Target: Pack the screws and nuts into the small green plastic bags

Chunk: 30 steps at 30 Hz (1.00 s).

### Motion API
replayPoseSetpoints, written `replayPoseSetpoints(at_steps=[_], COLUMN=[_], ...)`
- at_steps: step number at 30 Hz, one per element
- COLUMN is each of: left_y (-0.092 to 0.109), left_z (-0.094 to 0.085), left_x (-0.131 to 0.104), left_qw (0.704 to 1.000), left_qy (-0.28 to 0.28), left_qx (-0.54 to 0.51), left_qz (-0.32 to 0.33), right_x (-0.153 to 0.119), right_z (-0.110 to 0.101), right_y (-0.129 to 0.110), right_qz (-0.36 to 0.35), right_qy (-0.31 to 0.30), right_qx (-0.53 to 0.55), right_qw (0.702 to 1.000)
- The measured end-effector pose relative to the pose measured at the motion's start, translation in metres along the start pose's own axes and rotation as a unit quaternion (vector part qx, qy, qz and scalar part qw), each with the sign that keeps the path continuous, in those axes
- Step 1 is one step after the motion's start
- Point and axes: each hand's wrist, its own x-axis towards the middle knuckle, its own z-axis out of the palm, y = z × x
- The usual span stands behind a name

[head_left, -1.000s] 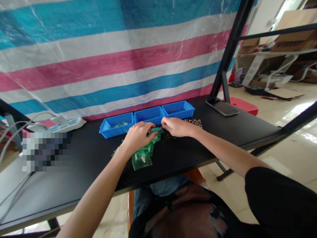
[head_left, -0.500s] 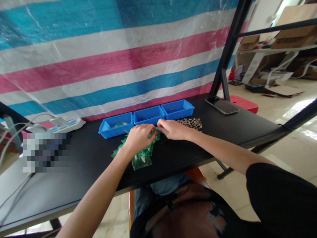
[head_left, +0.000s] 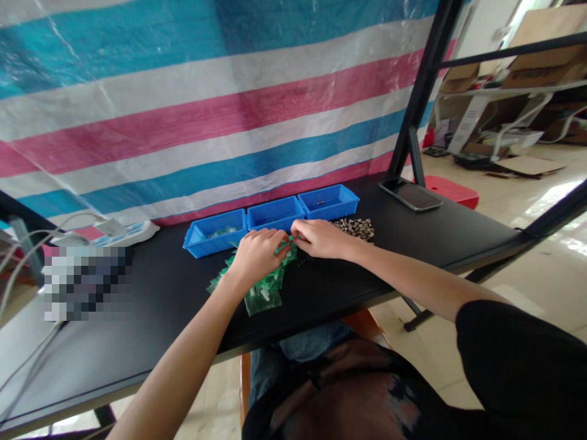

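My left hand (head_left: pixel 260 255) and my right hand (head_left: pixel 318 239) meet just in front of the middle blue bin (head_left: pixel 276 214). The fingers of both are pinched on a small green bag (head_left: pixel 292 239), mostly hidden by the fingertips. Under and beside my left hand lies a pile of green plastic bags (head_left: pixel 263 299) with small pale pieces inside. A heap of small metal parts (head_left: pixel 360 228) sits beyond my right wrist. Some clear pieces lie in the left blue bin (head_left: pixel 215 233); a small item rests in the right blue bin (head_left: pixel 328 203).
A phone (head_left: pixel 410 194) lies at the table's right rear. At the left are a power strip (head_left: pixel 132 233) with cables and a blurred-out object (head_left: pixel 87 281). A striped sheet (head_left: pixel 229 110) hangs behind the black table (head_left: pixel 160 305). Black frame posts (head_left: pixel 418 91) stand at the right.
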Motion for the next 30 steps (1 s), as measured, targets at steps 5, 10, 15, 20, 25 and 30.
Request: replayPoseSetpoints(at_steps=[5,10,15,20,25,30], left_y=[0.0008,0.0018,0.002,0.0014,0.0006,0.0004], left_z=[0.0009,0.0005,0.0002,0.0014,0.0014,0.0009], left_x=[0.0001,0.0009,0.0007,0.0003,0.0004,0.0], left_qw=[1.0,1.0,1.0,1.0,1.0,1.0], left_qy=[0.011,0.003,0.0,0.009,0.009,0.014], left_qx=[0.005,0.001,0.0,-0.002,0.005,0.011], left_qz=[0.0,-0.012,-0.013,-0.006,0.005,0.014], right_x=[-0.0004,0.0002,0.0004,0.0001,0.0004,0.0008], right_z=[-0.0019,-0.0013,-0.0005,-0.0012,-0.001,-0.0012], right_y=[-0.0033,-0.0045,-0.0038,-0.0041,-0.0031,-0.0031], right_qz=[-0.03,-0.035,-0.023,-0.022,-0.025,-0.024], right_qy=[0.02,0.009,0.008,0.001,-0.001,-0.003], right_qx=[-0.043,-0.071,-0.072,-0.074,-0.076,-0.082], right_qw=[0.998,0.997,0.997,0.997,0.997,0.996])
